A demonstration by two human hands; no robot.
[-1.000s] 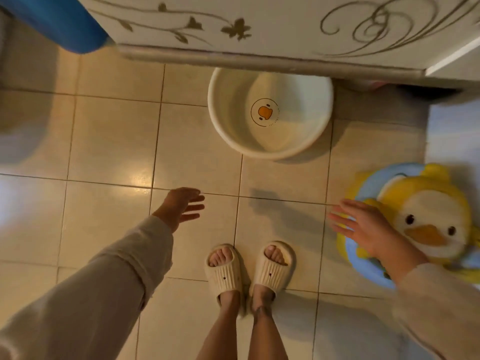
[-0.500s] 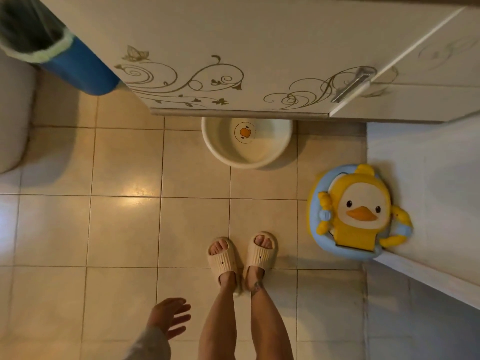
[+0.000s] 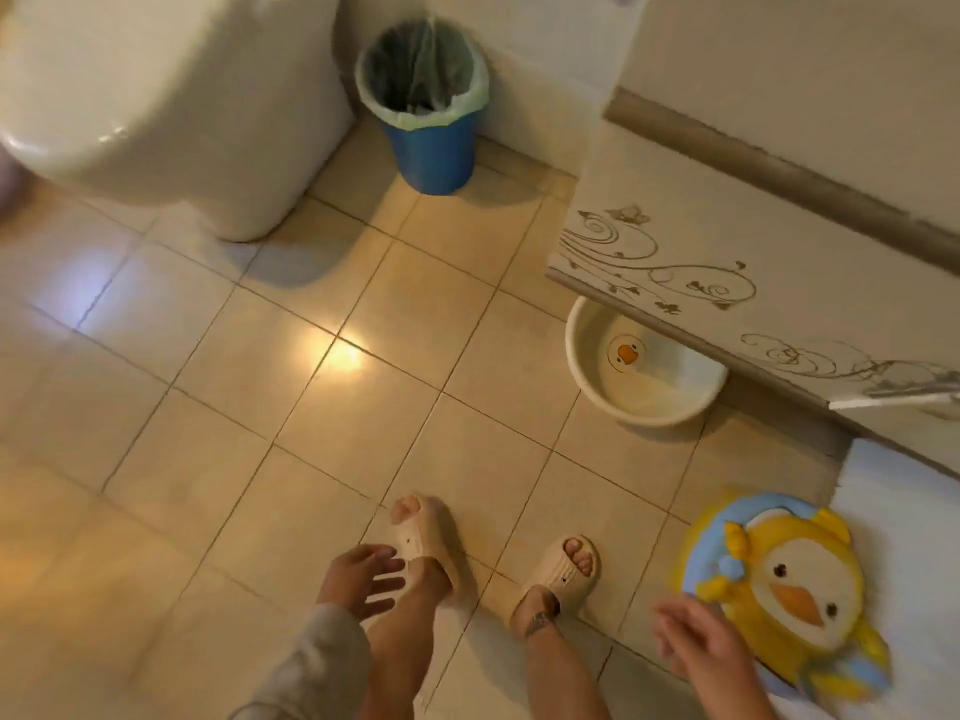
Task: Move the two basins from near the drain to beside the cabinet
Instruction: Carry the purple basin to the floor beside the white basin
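Observation:
A cream basin [image 3: 587, 366] with a duck picture inside stands on the tiled floor, partly tucked under the white cabinet [image 3: 675, 252] with swirl patterns. Only this one basin is in view. My left hand [image 3: 358, 576] hangs low in front of my left leg, fingers spread and holding nothing. My right hand [image 3: 698, 649] is at the bottom right, fingers relaxed and empty, in front of the duck-shaped seat. Both hands are well away from the basin.
A yellow and blue duck-shaped seat [image 3: 789, 589] leans at the lower right by a white ledge. A blue bin [image 3: 431, 142] with a green liner stands at the back. A white toilet [image 3: 171, 101] fills the upper left. My feet wear cream slippers [image 3: 426, 537].
The view has swung to the left, bringing the toilet and bin into sight. My right hand has come back into view at the bottom right. My left foot has stepped forward.

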